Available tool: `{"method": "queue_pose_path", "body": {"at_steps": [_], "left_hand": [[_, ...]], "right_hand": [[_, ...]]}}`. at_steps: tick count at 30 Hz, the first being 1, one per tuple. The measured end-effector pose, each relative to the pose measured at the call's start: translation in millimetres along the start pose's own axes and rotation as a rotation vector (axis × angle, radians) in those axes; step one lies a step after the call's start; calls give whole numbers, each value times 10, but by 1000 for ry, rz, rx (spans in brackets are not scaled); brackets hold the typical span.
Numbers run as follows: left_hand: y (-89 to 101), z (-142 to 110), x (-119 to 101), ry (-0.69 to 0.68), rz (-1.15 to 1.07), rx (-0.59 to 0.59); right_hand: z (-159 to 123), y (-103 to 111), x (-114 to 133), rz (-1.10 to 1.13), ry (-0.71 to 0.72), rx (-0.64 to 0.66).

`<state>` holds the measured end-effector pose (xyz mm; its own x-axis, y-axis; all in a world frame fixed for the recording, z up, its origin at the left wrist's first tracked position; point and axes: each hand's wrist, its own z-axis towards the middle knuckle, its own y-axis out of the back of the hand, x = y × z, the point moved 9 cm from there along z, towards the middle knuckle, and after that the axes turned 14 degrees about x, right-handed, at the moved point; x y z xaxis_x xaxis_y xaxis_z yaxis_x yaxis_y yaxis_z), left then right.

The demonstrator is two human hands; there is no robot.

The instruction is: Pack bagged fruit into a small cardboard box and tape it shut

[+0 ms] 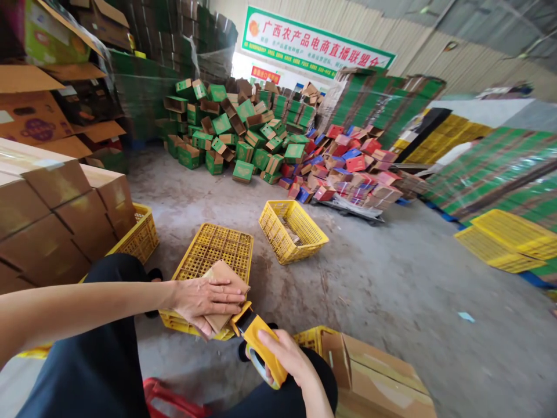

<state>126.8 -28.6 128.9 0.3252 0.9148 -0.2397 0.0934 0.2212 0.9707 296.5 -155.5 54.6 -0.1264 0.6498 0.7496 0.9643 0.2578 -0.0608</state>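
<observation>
Left forearm (100,307) | left hand (206,299): palm flat on 1 carton (225,273) | right hand (290,355): gripping tape dispenser (260,341) | yellow crate (217,241) beneath carton

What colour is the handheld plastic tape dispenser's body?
Orange-yellow; the tape dispenser in the right hand shows best in the head view.

To the right of the tape dispenser (261,338), bare floor (357,290) leaves a wide passage between the open yellow basket (300,253) and the large carton (383,380) at lower right. Stacked cartons (56,223) block the left side, and the gap between tape dispenser and right knee (322,370) seems narrow, though partly hidden.
</observation>
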Motion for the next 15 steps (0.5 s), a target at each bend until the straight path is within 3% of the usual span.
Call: {"method": "queue_pose_path", "body": {"at_steps": [3, 8, 15], "left_hand": [[-26, -138, 197, 12, 9, 11], [83, -377, 416, 57, -6, 31], [150, -100, 275, -51, -83, 76]], "right_hand": [[156, 12, 128, 6, 44, -35], [482, -35, 337, -1, 99, 61], [459, 95, 199, -3, 79, 81]]}}
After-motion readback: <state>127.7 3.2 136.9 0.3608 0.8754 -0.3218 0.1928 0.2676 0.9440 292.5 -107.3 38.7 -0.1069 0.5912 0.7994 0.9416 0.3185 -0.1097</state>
